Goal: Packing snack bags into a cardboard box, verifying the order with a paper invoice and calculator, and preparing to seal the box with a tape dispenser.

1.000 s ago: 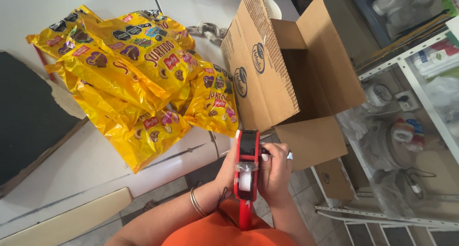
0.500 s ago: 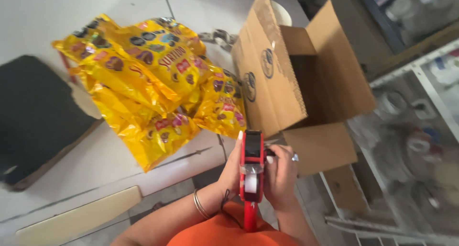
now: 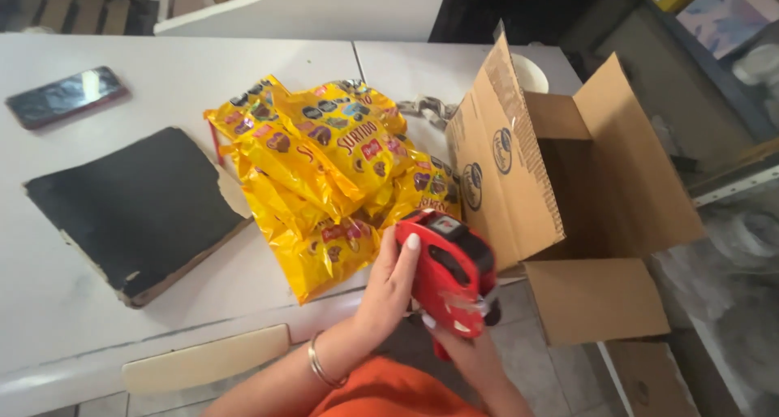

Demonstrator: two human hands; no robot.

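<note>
Both hands are gripping a red price-label gun (image 3: 449,275) at lower centre: the left hand (image 3: 391,283) is wrapping its side, the right hand (image 3: 462,352) is clasping the handle underneath. Just upper left, yellow candy bags (image 3: 324,174) are lying heaped on the white table (image 3: 162,76), beside an open cardboard box (image 3: 568,182).

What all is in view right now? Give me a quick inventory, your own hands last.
price-label gun: one, red and black, held in both hands at the table edge
snack bags: a pile, count unclear, yellow, mid-table
cardboard box: one, brown, open and on its side, right of the bags
dark board: one, black, worn edges, left of the bags
phone: one, dark, far left on the table
table: white, under it all
bracelet: one, silvery, on the left wrist
left hand: fingers on the gun's side
right hand: under the gun, gripping its handle
</note>
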